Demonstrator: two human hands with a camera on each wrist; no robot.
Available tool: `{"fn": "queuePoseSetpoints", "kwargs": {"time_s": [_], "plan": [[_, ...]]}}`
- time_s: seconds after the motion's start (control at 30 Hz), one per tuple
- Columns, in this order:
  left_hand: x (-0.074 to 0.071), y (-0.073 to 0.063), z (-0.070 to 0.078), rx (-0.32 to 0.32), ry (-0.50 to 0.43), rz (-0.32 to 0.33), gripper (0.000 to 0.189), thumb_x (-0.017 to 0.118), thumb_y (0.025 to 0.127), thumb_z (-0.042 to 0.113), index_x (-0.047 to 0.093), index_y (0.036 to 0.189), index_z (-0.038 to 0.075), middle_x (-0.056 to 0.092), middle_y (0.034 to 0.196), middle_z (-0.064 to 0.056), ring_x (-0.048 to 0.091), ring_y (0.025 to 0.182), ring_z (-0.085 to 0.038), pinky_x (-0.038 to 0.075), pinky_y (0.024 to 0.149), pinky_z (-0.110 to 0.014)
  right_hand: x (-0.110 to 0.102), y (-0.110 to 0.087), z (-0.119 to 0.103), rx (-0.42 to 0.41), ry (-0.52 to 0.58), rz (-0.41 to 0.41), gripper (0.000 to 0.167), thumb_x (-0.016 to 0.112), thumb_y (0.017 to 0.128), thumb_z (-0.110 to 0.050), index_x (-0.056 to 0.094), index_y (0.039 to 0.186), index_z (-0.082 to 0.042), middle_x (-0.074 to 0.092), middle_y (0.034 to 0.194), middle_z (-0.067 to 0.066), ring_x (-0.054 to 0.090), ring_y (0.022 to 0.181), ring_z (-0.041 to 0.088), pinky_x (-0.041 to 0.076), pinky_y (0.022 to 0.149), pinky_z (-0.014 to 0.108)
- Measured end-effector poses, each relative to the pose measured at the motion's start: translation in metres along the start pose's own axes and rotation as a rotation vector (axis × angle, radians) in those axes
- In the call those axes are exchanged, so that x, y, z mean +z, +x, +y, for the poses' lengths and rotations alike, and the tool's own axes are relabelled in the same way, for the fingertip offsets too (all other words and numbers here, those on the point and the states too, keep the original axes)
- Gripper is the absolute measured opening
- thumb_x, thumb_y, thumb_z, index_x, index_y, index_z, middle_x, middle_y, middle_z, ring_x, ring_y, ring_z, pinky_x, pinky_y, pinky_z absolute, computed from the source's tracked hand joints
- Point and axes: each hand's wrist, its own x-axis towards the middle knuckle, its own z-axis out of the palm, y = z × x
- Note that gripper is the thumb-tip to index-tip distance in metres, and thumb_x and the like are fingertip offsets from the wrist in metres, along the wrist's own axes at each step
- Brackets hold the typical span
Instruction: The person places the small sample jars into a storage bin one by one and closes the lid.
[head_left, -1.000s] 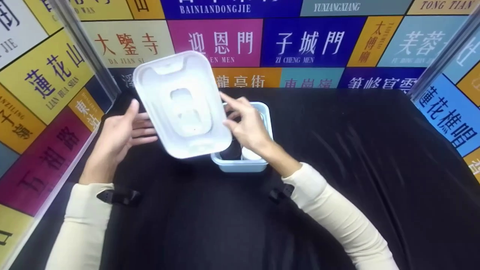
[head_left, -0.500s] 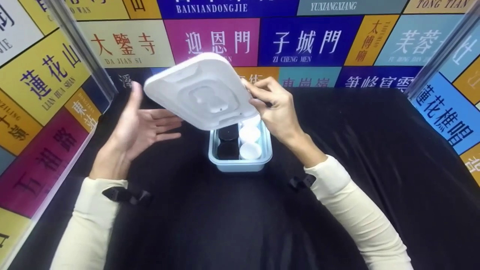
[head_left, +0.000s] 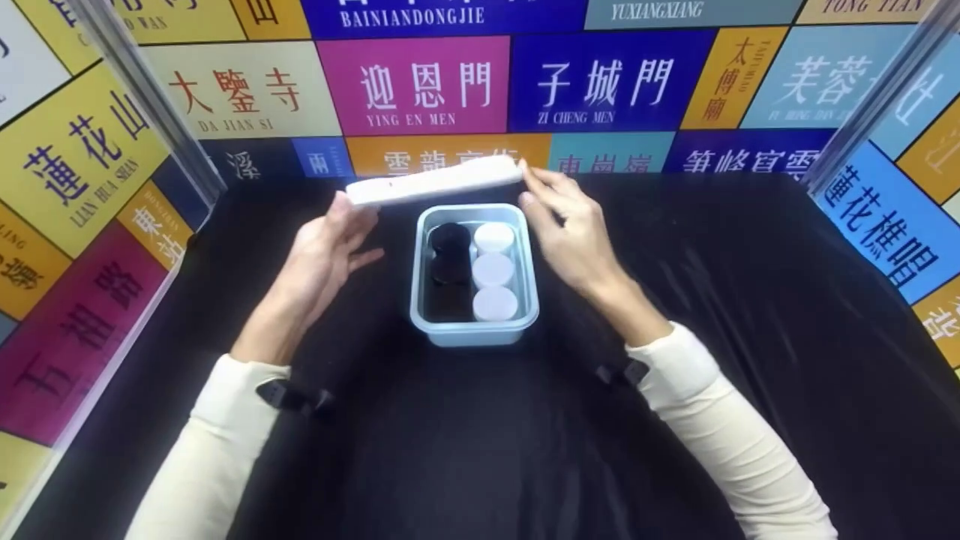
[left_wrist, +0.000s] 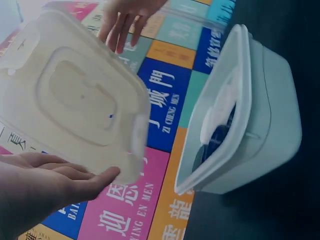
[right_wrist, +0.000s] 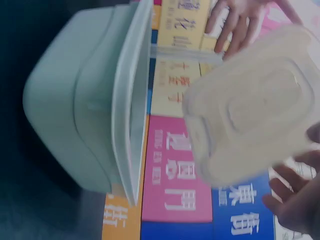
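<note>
A white lid [head_left: 435, 181] is held nearly level, seen edge-on in the head view, above the far side of a light blue box [head_left: 475, 328]. My right hand [head_left: 571, 234] pinches the lid's right end between thumb and fingers. At its left end, my left hand [head_left: 321, 251] has its thumb tip at the edge, the other fingers loosely extended below. Inside the box, three white round-topped pieces [head_left: 493, 270] line the right side, and black round-topped pieces [head_left: 450, 251] fill the left. The lid's moulded underside [left_wrist: 80, 95] shows in the left wrist view.
Black cloth [head_left: 480, 435] covers the table under and around the box. Panels with coloured place-name signs [head_left: 424, 86] stand behind and at both sides, with metal posts [head_left: 161, 97] at the corners.
The lid has swung from tilted, underside showing, to nearly level, moving right and uncovering the box. My right hand has moved right with it; my left hand has come rightward to the lid's left end.
</note>
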Motion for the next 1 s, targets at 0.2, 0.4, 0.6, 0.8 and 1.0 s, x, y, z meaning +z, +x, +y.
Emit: {"fn": "queuePoseSetpoints", "kwargs": {"time_s": [0.2, 0.4, 0.6, 0.8, 1.0], "plan": [[0.012, 0.006, -0.014, 0.061, 0.080, 0.074, 0.118, 0.076, 0.075, 0.065, 0.025, 0.155, -0.006, 0.021, 0.167, -0.015, 0.021, 0.155, -0.029, 0.032, 0.124, -0.056, -0.010, -0.004, 0.014, 0.144, 0.336, -0.193, 0.057, 0.031, 0.109, -0.040, 0.040, 0.150, -0.001, 0.039, 0.159, 0.010, 0.034, 0.150, 0.017, 0.026, 0.128, 0.026], [0.015, 0.014, -0.032, 0.122, 0.291, 0.055, 0.127, 0.068, 0.064, 0.082, 0.032, 0.154, -0.001, 0.034, 0.162, -0.015, 0.036, 0.149, -0.028, 0.036, 0.124, -0.045, -0.015, -0.009, 0.029, 0.160, 0.368, -0.270, 0.101, 0.039, 0.085, -0.079, 0.034, 0.155, -0.007, 0.031, 0.163, 0.011, 0.027, 0.153, 0.021, 0.019, 0.131, 0.037], [0.005, 0.023, -0.049, 0.137, 0.286, -0.066, 0.126, 0.071, 0.065, 0.078, 0.027, 0.157, 0.004, 0.034, 0.162, -0.016, 0.036, 0.149, -0.027, 0.034, 0.125, -0.045, -0.021, -0.015, 0.040, 0.158, 0.313, -0.301, 0.102, 0.050, 0.081, -0.079, 0.035, 0.155, -0.011, 0.032, 0.164, 0.007, 0.029, 0.153, 0.022, 0.024, 0.130, 0.043], [-0.010, 0.030, -0.064, 0.136, 0.429, -0.131, 0.121, 0.070, 0.061, 0.078, 0.037, 0.155, 0.009, 0.043, 0.158, -0.013, 0.042, 0.146, -0.027, 0.035, 0.124, -0.051, -0.022, -0.025, 0.056, 0.095, 0.362, -0.414, 0.100, 0.062, 0.085, -0.065, 0.025, 0.157, -0.006, 0.019, 0.167, 0.010, 0.023, 0.154, 0.024, 0.028, 0.126, 0.030], [-0.021, 0.037, -0.079, 0.103, 0.589, -0.223, 0.130, 0.067, 0.055, 0.081, 0.030, 0.157, 0.010, 0.028, 0.165, -0.010, 0.020, 0.155, -0.028, 0.017, 0.131, -0.044, -0.022, -0.035, 0.072, 0.087, 0.334, -0.499, 0.102, 0.064, 0.085, -0.061, 0.019, 0.159, -0.007, 0.011, 0.169, 0.006, 0.013, 0.156, 0.018, 0.020, 0.126, 0.020]]}}
